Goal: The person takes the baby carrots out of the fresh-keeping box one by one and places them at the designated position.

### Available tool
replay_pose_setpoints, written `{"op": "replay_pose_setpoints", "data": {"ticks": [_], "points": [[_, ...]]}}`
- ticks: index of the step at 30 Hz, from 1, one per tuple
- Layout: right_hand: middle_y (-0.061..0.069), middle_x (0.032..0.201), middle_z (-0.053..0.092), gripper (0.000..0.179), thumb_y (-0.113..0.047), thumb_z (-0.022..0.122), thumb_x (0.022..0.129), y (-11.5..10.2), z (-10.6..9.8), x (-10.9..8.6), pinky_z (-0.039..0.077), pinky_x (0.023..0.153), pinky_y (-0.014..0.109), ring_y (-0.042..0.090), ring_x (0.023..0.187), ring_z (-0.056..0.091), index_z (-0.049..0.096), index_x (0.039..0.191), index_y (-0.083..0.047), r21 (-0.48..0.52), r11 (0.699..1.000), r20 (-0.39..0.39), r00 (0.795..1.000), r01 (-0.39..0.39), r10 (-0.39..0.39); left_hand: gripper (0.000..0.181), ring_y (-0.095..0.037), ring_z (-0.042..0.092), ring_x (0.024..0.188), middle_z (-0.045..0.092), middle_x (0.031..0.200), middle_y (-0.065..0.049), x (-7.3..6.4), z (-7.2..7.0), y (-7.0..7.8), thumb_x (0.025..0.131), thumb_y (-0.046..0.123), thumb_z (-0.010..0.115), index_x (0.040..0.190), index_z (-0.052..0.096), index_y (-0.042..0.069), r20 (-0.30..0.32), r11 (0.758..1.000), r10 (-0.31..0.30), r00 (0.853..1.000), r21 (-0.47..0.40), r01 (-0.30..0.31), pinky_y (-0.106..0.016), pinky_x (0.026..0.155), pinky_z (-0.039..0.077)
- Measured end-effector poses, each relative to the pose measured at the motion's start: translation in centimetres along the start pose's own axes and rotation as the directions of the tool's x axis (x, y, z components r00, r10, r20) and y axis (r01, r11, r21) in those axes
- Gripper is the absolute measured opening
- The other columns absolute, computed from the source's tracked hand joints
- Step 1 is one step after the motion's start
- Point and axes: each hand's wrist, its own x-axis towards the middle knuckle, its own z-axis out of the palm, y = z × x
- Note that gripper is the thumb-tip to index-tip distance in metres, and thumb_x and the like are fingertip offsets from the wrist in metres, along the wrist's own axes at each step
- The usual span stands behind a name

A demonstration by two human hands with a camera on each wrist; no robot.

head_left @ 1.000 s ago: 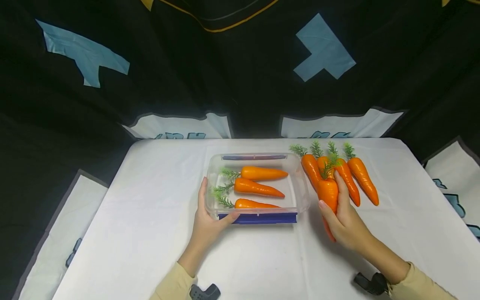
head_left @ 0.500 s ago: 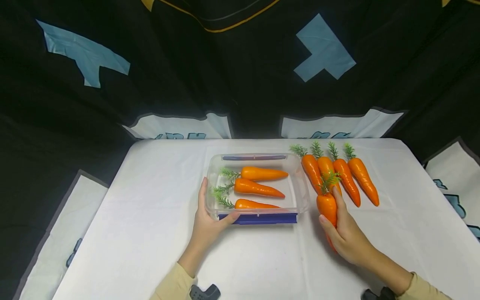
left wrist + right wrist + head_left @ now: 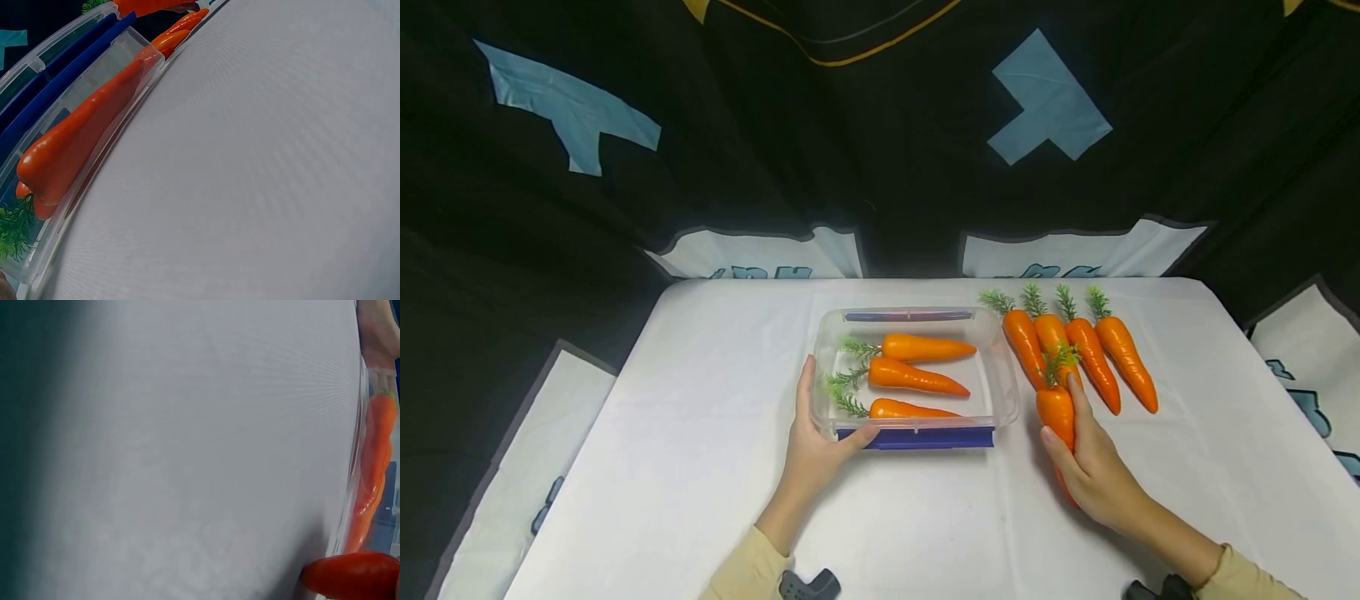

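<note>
A clear plastic food container (image 3: 1006, 392) with blue clips stands mid-table in the head view. Three orange carrots, one the nearest carrot (image 3: 910, 408), lie crosswise inside, their green tops to the left. My left hand (image 3: 812, 454) grips the container's front left corner, thumb along the front rim and fingers against the left side. To the right of the container, my right hand (image 3: 1105, 479) holds another carrot (image 3: 1056, 414) between thumb and fingers, its leafy top pointing away and its tip towards me. In the right wrist view, the tip of that carrot (image 3: 350, 575) shows near the container.
Several more carrots (image 3: 1093, 362) lie side by side at the back right, leaves to the far edge. The held carrot's leaves overlap them in the head view. White cloth covers the table (image 3: 700, 433). A black patterned curtain (image 3: 850, 150) hangs behind it.
My right hand has drawn its carrot back towards me, away from the row, then shifted very slightly right. My left hand and the container have stayed in place.
</note>
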Motion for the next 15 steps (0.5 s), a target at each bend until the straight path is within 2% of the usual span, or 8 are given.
{"op": "replay_pose_setpoints", "data": {"ticks": [2,7,11,13,15], "points": [[0.028,0.163,0.012,0.082,-0.022,0.051,0.104,0.06,0.03,0.06,0.018,0.114,0.069,0.054,0.144,0.023,-0.009,0.16,-0.021,-0.001,1.0,-0.002,1.0,-0.009,0.009,0.119,-0.024,0.017,0.153,0.011,0.166,0.011,0.0,0.0,0.0,0.073,0.027,0.089,0.159,0.007,0.038,0.0,1.0,0.002,1.0,-0.001,-0.002,-0.063,0.121,0.018],[0.031,0.16,0.018,0.081,-0.025,0.051,0.104,0.17,0.18,0.12,0.024,0.108,0.075,0.056,0.14,0.028,-0.007,0.16,-0.019,-0.041,0.999,-0.02,0.999,-0.029,0.028,0.12,-0.024,0.017,0.153,0.011,0.166,0.013,-0.03,0.02,0.03,0.073,0.027,0.089,0.158,0.007,0.04,-0.001,1.0,0.002,1.0,-0.001,-0.002,-0.063,0.121,0.018],[0.035,0.147,0.038,0.08,-0.025,0.051,0.104,0.18,0.42,0.09,0.035,0.099,0.067,0.05,0.123,0.046,-0.005,0.161,-0.016,-0.121,0.992,-0.044,0.998,-0.043,0.038,0.12,-0.024,0.018,0.153,0.011,0.166,0.013,-0.06,0.01,0.12,0.072,0.027,0.09,0.158,0.007,0.04,-0.001,1.0,-0.003,1.0,-0.004,0.003,-0.063,0.121,0.018],[0.032,0.13,0.051,0.08,-0.026,0.051,0.104,0.19,0.53,0.08,0.04,0.09,0.057,0.042,0.109,0.052,-0.004,0.161,-0.015,-0.169,0.984,-0.055,0.997,-0.055,0.046,0.121,-0.024,0.017,0.153,0.011,0.166,0.012,-0.03,0.01,0.1,0.072,0.026,0.09,0.158,0.007,0.04,0.001,1.0,-0.006,1.0,-0.004,0.006,-0.063,0.121,0.019],[0.026,0.112,0.057,0.079,-0.027,0.05,0.104,0.19,0.58,0.11,0.039,0.081,0.045,0.034,0.096,0.052,-0.003,0.161,-0.014,-0.208,0.976,-0.059,0.996,-0.071,0.06,0.121,-0.025,0.017,0.153,0.011,0.166,0.011,0.02,-0.01,0.07,0.071,0.025,0.09,0.159,0.007,0.039,0.003,1.0,-0.007,1.0,-0.007,0.007,-0.063,0.121,0.019]]}}
